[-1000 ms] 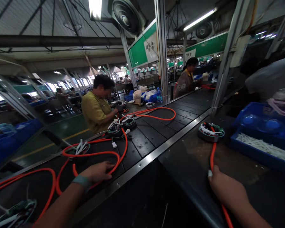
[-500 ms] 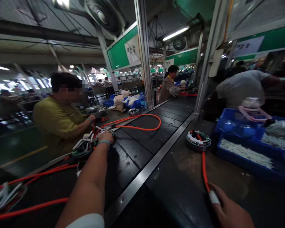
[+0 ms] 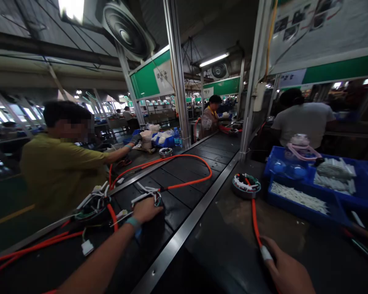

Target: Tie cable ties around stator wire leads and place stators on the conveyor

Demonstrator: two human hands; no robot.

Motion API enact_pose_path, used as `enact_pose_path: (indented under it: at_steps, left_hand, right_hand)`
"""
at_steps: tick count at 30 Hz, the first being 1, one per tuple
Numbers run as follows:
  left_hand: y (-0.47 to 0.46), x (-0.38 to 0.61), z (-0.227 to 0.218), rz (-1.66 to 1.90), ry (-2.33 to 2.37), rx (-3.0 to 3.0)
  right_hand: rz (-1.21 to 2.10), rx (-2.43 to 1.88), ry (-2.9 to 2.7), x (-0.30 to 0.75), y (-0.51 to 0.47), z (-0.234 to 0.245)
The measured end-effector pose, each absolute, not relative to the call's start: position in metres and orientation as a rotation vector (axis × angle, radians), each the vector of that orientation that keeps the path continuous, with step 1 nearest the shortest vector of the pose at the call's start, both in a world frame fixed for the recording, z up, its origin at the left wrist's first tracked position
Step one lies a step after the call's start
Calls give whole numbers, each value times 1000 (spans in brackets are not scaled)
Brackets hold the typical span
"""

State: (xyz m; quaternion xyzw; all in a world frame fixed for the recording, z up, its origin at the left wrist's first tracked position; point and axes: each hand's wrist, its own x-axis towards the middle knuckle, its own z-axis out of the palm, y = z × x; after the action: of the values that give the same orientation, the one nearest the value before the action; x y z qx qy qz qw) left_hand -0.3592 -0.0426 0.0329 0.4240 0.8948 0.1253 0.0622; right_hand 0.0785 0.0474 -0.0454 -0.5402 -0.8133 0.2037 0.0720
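- The left hand (image 3: 145,209) lies on a wound stator (image 3: 150,199) with white leads, on the dark conveyor belt (image 3: 184,179) left of centre; its grip is folded over the stator's near rim.
- An orange cable (image 3: 187,171) runs from that stator in a wide loop toward the far side of the belt.
- Just left, a second stator (image 3: 92,204) sits at the belt's left edge, its leads touching a co-worker's yellow-green sleeve (image 3: 58,167).
- A metal rail (image 3: 184,232) marks the belt's right edge; bare belt lies between it and the held stator.
- The right hand (image 3: 286,271), near and right, is clamped on an orange lead (image 3: 255,220) at its white sleeve.
- That lead runs far to a third stator (image 3: 246,184) on the worktop (image 3: 233,241).
- Blue bins (image 3: 309,204) stand just right of that stator, closing that side; the worktop near the rail is open.
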Motion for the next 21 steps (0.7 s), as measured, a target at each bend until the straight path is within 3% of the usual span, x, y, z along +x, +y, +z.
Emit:
enact_pose_path:
  at_steps: [4,7,8,11,15,21]
  left_hand:
    - [-73,-296,36,549,2411,1513]
    - [-97,-243,37,870,1801,1660]
    - [-104,-223,36,876,1626,1657]
    - [-113,-164,32,723,1376,1654]
    - [-97,-95,24,598,1237,1738]
    - [-47,-21,20,418,997,2193]
  right_hand:
    - [694,-1433,-2178,78,47,-38]
    - [1219,-1195,-1724,60,55,-10]
    - [1508,-1098,-1500,50,58,3]
    - [1789,-950,-1329,20,69,46]
    - [1833,-842,-1271,24,71,100]
    - [1591,-722,-1743,157,26,180]
